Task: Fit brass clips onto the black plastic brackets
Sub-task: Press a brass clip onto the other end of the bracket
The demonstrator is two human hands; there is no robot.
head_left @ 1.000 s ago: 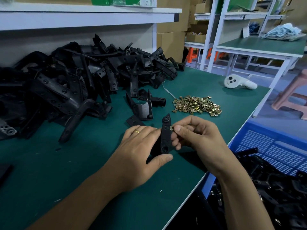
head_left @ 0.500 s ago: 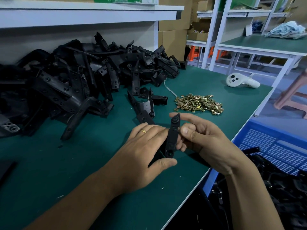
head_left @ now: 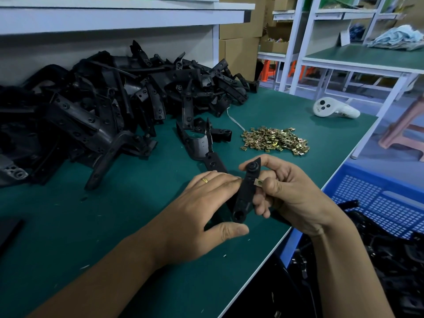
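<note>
Between the two hands, above the near edge of the green table (head_left: 68, 237), one black bracket (head_left: 246, 193) is held tilted, its pointed end up. Left hand (head_left: 202, 210): fingers lie along the bracket's left side, thumb hooked under its lower end; one gold ring (head_left: 205, 180) on a finger. Right hand (head_left: 289, 191): curled round the bracket's right edge, thumb pressing one brass clip (head_left: 258, 182) against that edge, forefinger over the top end.

Beyond the right hand: one loose pile of brass clips (head_left: 275, 140), too many to count. Beyond the left hand: two or three single brackets (head_left: 202, 138), then a large heap of black brackets (head_left: 103, 106), uncounted. Far right of the table: one white controller (head_left: 332, 109).

Right of the right hand, below table level: one blue crate (head_left: 378, 203) holding black parts (head_left: 394, 260); count cannot be told.
</note>
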